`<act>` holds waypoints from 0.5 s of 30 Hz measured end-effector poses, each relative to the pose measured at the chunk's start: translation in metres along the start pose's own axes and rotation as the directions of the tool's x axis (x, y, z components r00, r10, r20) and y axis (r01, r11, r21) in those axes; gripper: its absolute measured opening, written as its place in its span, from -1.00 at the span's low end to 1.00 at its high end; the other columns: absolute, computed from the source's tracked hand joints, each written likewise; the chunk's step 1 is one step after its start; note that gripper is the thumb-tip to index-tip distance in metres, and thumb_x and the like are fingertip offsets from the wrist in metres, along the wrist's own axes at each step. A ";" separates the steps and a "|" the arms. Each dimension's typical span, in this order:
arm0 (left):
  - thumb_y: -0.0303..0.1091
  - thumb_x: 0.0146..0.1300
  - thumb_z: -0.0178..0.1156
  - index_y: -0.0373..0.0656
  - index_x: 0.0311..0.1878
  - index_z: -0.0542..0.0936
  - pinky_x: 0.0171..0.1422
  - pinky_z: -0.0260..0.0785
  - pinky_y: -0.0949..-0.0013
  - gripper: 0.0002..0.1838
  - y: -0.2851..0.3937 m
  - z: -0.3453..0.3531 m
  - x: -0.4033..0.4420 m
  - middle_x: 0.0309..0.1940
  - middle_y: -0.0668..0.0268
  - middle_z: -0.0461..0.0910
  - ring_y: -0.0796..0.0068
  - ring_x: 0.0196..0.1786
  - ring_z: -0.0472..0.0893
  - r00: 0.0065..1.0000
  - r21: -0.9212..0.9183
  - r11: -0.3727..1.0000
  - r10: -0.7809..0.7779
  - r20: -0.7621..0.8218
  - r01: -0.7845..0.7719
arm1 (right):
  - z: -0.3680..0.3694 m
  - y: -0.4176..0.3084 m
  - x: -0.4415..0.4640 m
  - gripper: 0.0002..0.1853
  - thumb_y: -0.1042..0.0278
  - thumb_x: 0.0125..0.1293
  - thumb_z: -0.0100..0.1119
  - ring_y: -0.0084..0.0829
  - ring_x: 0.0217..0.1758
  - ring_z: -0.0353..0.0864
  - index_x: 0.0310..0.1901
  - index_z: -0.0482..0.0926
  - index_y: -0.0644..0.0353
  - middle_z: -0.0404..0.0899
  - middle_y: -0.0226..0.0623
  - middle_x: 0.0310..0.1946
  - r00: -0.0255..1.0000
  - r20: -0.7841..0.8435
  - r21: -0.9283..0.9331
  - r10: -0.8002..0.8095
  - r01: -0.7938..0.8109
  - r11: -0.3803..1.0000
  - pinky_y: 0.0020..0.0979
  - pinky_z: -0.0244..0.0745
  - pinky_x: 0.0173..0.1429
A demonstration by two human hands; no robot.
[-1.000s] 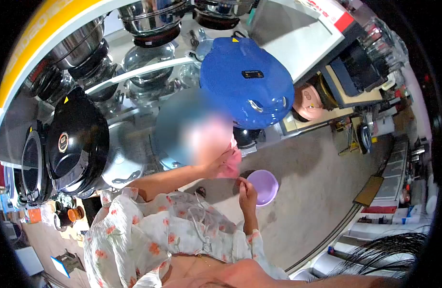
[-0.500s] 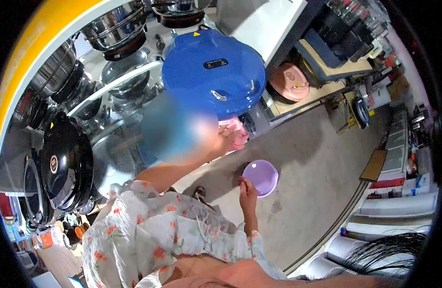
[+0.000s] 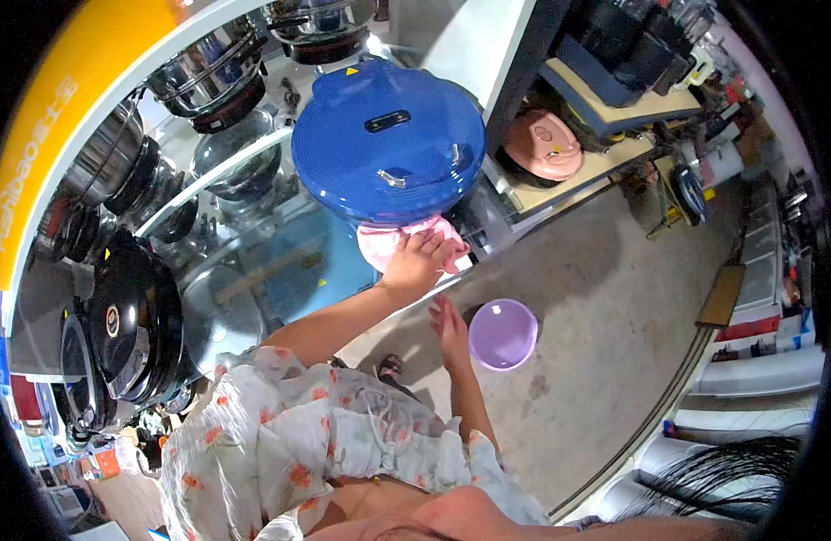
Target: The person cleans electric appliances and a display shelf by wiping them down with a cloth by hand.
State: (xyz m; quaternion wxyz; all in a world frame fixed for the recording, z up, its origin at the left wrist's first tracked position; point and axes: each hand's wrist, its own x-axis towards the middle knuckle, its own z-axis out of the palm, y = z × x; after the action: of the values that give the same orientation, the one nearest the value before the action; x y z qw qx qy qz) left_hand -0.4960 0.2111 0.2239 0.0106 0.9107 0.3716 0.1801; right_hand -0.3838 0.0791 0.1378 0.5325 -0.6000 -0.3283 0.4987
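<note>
My left hand [image 3: 415, 264] presses on a pink cloth [image 3: 376, 245], fingers bent over it, at the glass shelf's front edge. The cloth touches the near side of a round blue electric griddle [image 3: 388, 167], whose lid is down and has two metal handle fittings. My right hand [image 3: 449, 332] is raised in front of the shelf edge, its fingers partly spread and holding nothing. Just right of it and lower down, a light purple basin [image 3: 503, 334] rests on the floor; nothing can be made out inside it.
Black electric griddles [image 3: 134, 316] stand at the left of the shelf. Steel pots [image 3: 208, 72] line its back. A pink appliance [image 3: 543, 144] sits on a wooden shelf to the right. White goods [image 3: 749, 383] lie along the far right.
My left hand and the cloth, partly hidden by a blur before, now show at the griddle's near side. My right hand has risen toward the shelf edge, and its fingers have loosened.
</note>
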 end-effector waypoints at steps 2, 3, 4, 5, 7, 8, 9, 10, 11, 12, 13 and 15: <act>-0.24 0.09 0.24 -0.15 0.18 0.43 0.28 0.25 -0.07 -0.45 0.001 -0.020 -0.009 0.23 0.18 0.40 0.07 0.23 0.39 0.997 -0.089 0.994 -0.050 0.064 0.055 | 0.025 -0.039 0.017 -0.48 -0.16 0.45 -0.17 -0.37 0.11 0.46 0.22 0.36 0.05 0.44 -0.37 0.15 0.988 0.077 0.444 0.133 -0.153 0.883 -0.34 0.38 0.10; -0.25 0.10 0.24 -0.16 0.15 0.45 0.26 0.27 -0.04 -0.48 -0.003 -0.026 -0.019 0.20 0.18 0.41 0.06 0.20 0.40 0.998 -0.135 0.990 -0.031 0.053 0.038 | 0.037 -0.056 0.025 -0.47 -0.19 0.44 -0.19 -0.38 0.11 0.46 0.20 0.37 0.03 0.45 -0.39 0.13 0.984 0.115 0.518 0.138 -0.178 0.837 -0.35 0.38 0.09; -0.25 0.10 0.24 -0.17 0.12 0.48 0.24 0.28 -0.01 -0.51 -0.006 -0.032 -0.036 0.17 0.18 0.42 0.06 0.17 0.41 0.999 -0.180 0.983 -0.013 0.042 0.020 | 0.049 -0.070 0.032 -0.46 -0.23 0.43 -0.21 -0.39 0.11 0.46 0.19 0.37 0.01 0.46 -0.40 0.11 0.978 0.155 0.587 0.140 -0.205 0.783 -0.36 0.39 0.07; -0.26 0.11 0.24 -0.18 0.09 0.50 0.22 0.29 0.01 -0.54 -0.009 -0.037 -0.051 0.13 0.19 0.43 0.06 0.14 0.42 1.000 -0.223 0.975 0.003 0.029 0.003 | 0.058 -0.076 0.037 -0.45 -0.26 0.43 -0.22 -0.40 0.11 0.46 0.18 0.38 -0.01 0.47 -0.42 0.09 0.971 0.196 0.650 0.137 -0.233 0.724 -0.36 0.39 0.06; -0.27 0.07 0.26 -0.18 0.05 0.54 0.17 0.31 0.06 -0.56 -0.012 -0.045 -0.076 0.06 0.22 0.46 0.08 0.07 0.44 0.999 -0.233 0.972 -0.033 -0.016 0.028 | 0.074 -0.070 0.032 -0.44 -0.29 0.43 -0.32 -0.45 0.14 0.41 0.21 0.36 -0.09 0.46 -0.52 0.06 0.924 0.376 0.659 0.073 -0.322 0.680 -0.36 0.38 0.10; -0.28 0.02 0.30 -0.13 0.08 0.54 0.18 0.30 0.03 -0.51 -0.016 -0.040 -0.093 0.11 0.26 0.45 0.12 0.11 0.43 0.987 -0.231 0.960 -0.147 0.064 0.158 | 0.083 -0.051 0.034 -0.45 -0.29 0.42 -0.28 -0.52 0.06 0.44 0.17 0.38 -0.07 0.49 -0.52 0.00 0.916 0.380 0.660 0.127 -0.365 0.657 -0.41 0.42 0.00; -0.28 0.01 0.30 -0.12 0.10 0.53 0.20 0.29 0.02 -0.49 -0.019 -0.049 -0.095 0.12 0.27 0.45 0.13 0.12 0.43 0.992 -0.182 0.975 -0.125 0.034 0.129 | 0.093 -0.052 0.031 -0.46 -0.27 0.43 -0.23 -0.54 0.04 0.46 0.17 0.40 -0.04 0.51 -0.48 -0.02 0.917 0.389 0.695 0.089 -0.355 0.625 -0.43 0.44 -0.05; -0.28 0.00 0.31 -0.10 0.12 0.52 0.22 0.28 0.01 -0.47 -0.020 -0.059 -0.097 0.14 0.28 0.45 0.13 0.14 0.42 0.995 -0.134 0.986 -0.103 0.004 0.103 | 0.098 -0.055 0.031 -0.47 -0.23 0.43 -0.21 -0.54 0.03 0.47 0.15 0.41 0.00 0.51 -0.46 -0.02 0.926 0.361 0.702 0.109 -0.347 0.623 -0.41 0.45 -0.04; -0.28 -0.01 0.31 -0.08 0.14 0.51 0.25 0.26 0.00 -0.45 -0.023 -0.069 -0.096 0.16 0.29 0.44 0.14 0.16 0.41 0.997 -0.083 0.994 -0.079 -0.025 0.077 | 0.101 -0.064 0.031 -0.49 -0.20 0.44 -0.19 -0.54 0.02 0.49 0.12 0.43 0.05 0.51 -0.43 -0.02 0.934 0.333 0.708 0.127 -0.337 0.621 -0.40 0.46 -0.03; -0.27 0.02 0.30 -0.03 0.21 0.48 0.34 0.19 -0.04 -0.41 -0.026 -0.072 -0.097 0.24 0.32 0.40 0.14 0.24 0.38 0.994 -0.024 0.995 -0.094 0.048 0.095 | 0.094 -0.061 0.041 -0.54 -0.15 0.43 -0.13 -0.58 -0.10 0.50 0.10 0.44 0.04 0.53 -0.45 -0.07 0.928 0.360 0.701 0.099 -0.339 0.628 -0.49 0.44 -0.14; -0.26 0.04 0.29 -0.03 0.22 0.47 0.35 0.18 -0.03 -0.41 -0.028 -0.068 -0.098 0.26 0.30 0.39 0.11 0.26 0.36 0.995 -0.056 0.995 -0.076 0.069 0.080 | 0.079 -0.052 0.059 -0.59 -0.09 0.42 -0.07 -0.63 -0.22 0.51 0.07 0.45 0.03 0.55 -0.48 -0.13 0.919 0.386 0.694 0.076 -0.344 0.633 -0.58 0.42 -0.25; -0.23 0.09 0.27 -0.03 0.26 0.44 0.37 0.16 -0.02 -0.40 -0.037 -0.053 -0.092 0.29 0.27 0.36 0.04 0.31 0.32 0.994 -0.118 0.992 -0.031 0.107 0.043 | 0.067 -0.024 0.096 -0.67 0.06 0.39 0.00 -0.59 -0.25 0.52 0.04 0.45 0.06 0.56 -0.43 -0.14 0.940 0.342 0.688 0.022 -0.266 0.675 -0.57 0.41 -0.25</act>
State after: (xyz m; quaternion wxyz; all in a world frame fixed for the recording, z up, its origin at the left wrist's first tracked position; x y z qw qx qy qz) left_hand -0.5994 0.1698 0.2381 0.0883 0.9096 0.3758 0.1538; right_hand -0.4165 0.1938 0.1414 0.6268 -0.2801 -0.1338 0.7147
